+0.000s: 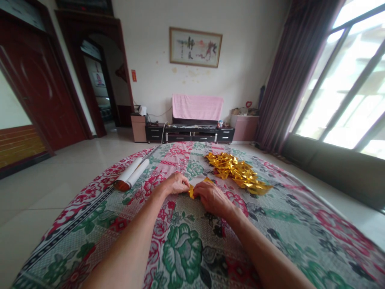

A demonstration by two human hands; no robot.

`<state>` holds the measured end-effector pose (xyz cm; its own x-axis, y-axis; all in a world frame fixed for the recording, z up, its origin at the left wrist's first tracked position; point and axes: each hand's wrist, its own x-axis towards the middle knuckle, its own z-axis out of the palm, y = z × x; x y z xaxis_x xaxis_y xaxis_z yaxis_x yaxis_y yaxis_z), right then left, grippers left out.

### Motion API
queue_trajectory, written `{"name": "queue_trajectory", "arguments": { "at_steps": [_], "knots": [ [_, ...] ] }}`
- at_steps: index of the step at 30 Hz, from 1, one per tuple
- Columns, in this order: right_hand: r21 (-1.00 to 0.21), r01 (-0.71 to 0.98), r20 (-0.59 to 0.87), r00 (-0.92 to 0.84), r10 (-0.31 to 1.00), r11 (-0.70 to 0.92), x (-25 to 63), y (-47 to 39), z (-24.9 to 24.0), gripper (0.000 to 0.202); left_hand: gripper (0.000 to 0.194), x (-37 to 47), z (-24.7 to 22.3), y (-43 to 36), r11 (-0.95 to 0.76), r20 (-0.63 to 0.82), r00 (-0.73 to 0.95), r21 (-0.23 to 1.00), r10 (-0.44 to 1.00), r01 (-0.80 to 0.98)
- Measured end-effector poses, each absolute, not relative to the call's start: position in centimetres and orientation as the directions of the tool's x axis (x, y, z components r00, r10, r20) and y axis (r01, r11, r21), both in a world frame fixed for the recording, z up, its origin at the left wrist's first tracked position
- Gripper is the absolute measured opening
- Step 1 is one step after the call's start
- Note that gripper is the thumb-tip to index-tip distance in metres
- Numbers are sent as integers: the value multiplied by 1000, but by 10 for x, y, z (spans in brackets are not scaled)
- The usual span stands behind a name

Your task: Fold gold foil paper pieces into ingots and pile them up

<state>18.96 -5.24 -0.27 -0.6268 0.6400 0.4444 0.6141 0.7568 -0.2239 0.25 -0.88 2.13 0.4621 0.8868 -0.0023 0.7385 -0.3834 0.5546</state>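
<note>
Between my hands, near the middle of the table, is a small piece of shiny gold foil (191, 192). My left hand (177, 184) pinches its left side with the fingertips. The fingers of my right hand (210, 196) are closed on its right side, and a gold corner shows above the knuckles. Both hands are low over the patterned tablecloth (183, 253). A long heap of folded gold foil pieces (237, 172) lies beyond my right hand, to the right.
Two white rolls (132, 174) lie side by side on the table's left part. Past the table's far edge stands a black TV cabinet (192, 134) with a pink cloth (197, 107) above it. A purple curtain (285, 80) hangs at the right by the window.
</note>
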Motion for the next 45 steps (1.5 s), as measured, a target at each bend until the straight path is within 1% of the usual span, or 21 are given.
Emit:
{"name": "queue_trajectory", "arguments": {
  "at_steps": [6,14,20,25,32,37,45],
  "knots": [
    [-220,576,464,-649,604,788,186,-56,-1,32,32,2,25,-12,-340,-48,440,561,897,755],
    [-210,557,483,-656,580,804,185,-57,0,29,31,-1,19,-4,-375,-55,490,572,870,730],
    [-251,542,494,-641,588,802,188,-54,-3,29,29,1,20,-6,-372,-54,471,538,880,757],
    [-294,567,499,-596,629,770,192,-52,-5,26,28,3,21,-7,-362,-59,455,518,889,775],
    [-262,574,519,-594,614,776,194,-54,-4,24,28,4,23,-10,-356,-43,435,504,900,787],
    [-253,580,523,-591,614,774,193,-56,-3,17,30,3,21,-8,-364,-40,443,507,895,781],
    [-238,646,527,-542,655,726,186,-57,-4,11,30,2,17,-5,-366,-49,461,537,886,760]
  ]
}}
